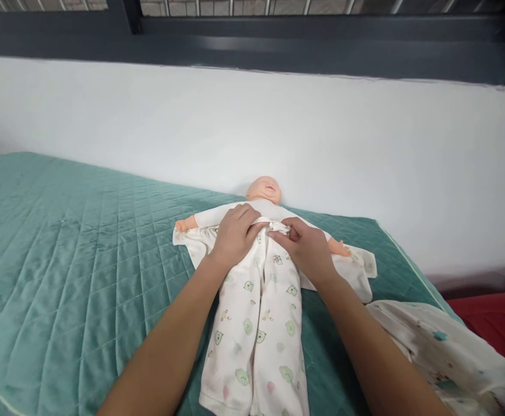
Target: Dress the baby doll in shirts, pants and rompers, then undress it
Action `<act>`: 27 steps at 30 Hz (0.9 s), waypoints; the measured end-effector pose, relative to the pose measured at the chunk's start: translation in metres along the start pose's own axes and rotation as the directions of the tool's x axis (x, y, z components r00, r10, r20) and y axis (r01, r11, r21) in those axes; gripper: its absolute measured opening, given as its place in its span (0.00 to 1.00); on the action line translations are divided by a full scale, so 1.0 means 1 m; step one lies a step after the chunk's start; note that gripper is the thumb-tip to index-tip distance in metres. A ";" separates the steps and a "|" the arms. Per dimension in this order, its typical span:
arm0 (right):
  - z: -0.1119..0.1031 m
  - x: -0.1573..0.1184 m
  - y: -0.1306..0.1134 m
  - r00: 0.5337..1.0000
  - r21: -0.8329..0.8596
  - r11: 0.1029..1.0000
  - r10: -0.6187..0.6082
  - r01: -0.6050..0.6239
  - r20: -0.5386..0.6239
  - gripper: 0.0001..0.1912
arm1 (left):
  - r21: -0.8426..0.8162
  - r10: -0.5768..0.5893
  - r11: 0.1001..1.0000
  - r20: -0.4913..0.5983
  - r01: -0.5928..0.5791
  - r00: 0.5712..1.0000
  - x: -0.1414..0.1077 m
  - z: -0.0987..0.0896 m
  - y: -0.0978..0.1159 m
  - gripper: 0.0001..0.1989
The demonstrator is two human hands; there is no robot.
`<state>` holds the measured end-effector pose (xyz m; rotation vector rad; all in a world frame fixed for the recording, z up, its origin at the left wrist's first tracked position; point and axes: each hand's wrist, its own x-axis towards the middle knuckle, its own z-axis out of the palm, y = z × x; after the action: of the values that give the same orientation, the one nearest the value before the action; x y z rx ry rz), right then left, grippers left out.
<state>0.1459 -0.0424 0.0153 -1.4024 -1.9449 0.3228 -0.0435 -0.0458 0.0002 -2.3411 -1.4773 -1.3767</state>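
A baby doll lies on its back, its head near the wall and its white-sleeved arms spread out. Printed white baby pants cover its lower body, the legs pointing towards me. At the waist, my left hand rests on the cloth, its thumb and fingers pressed on the waistband. My right hand pinches the bunched waistband on the other side. An opened printed garment is spread beneath the doll and shows on both sides of it.
Everything lies on a green quilted cover. Another printed white cloth lies at the lower right, beside something red. A white wall rises behind, below a dark window frame.
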 end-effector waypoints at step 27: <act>0.005 -0.032 0.022 0.993 -0.396 0.914 -0.111 0.088 -0.035 0.22 | 0.216 -0.365 0.914 0.073 0.342 0.928 -0.106 -0.043 0.028 0.13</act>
<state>0.1640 -0.0618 -0.0131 -1.5314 -2.1032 -0.1692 -0.0661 -0.1552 -0.0367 -2.1316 -2.0499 -1.1015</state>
